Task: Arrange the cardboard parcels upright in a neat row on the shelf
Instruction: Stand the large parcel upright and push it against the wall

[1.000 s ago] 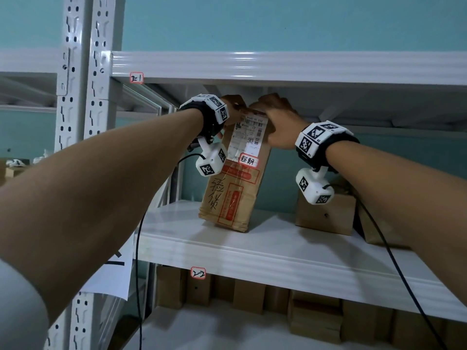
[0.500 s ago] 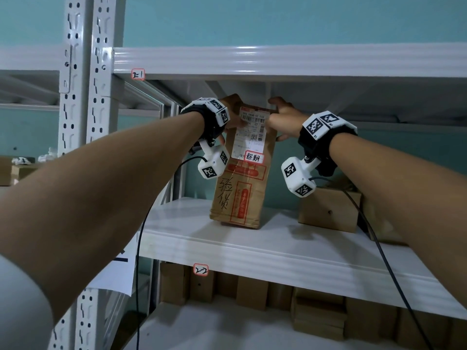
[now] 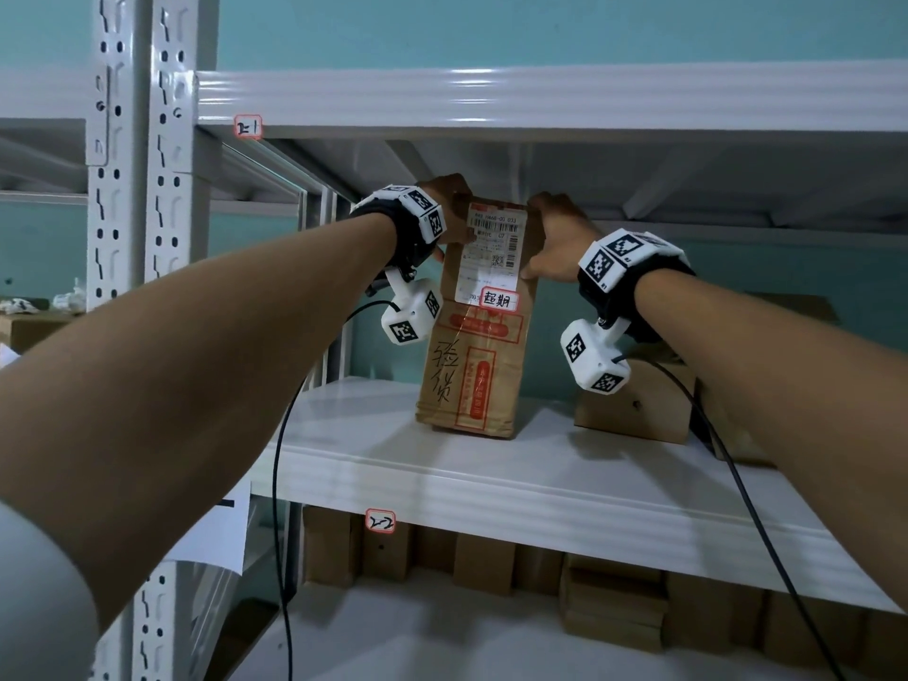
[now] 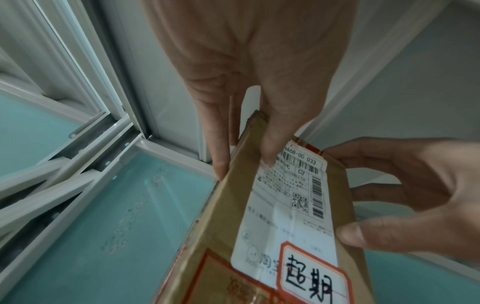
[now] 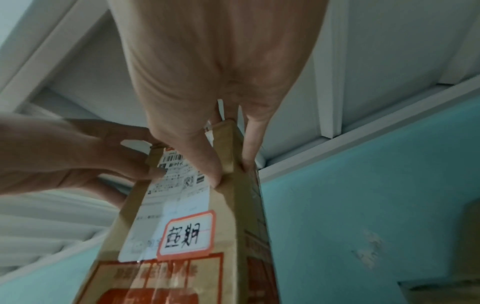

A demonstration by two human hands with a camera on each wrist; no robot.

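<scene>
On shelf (image 3: 491,464), both hands grip upright parcel (image 3: 479,346).

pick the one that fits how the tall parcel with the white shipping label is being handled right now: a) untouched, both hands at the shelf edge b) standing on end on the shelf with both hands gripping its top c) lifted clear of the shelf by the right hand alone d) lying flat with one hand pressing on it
b: the tall parcel stands on end on the shelf, with the left hand and right hand each gripping a top corner.
</scene>
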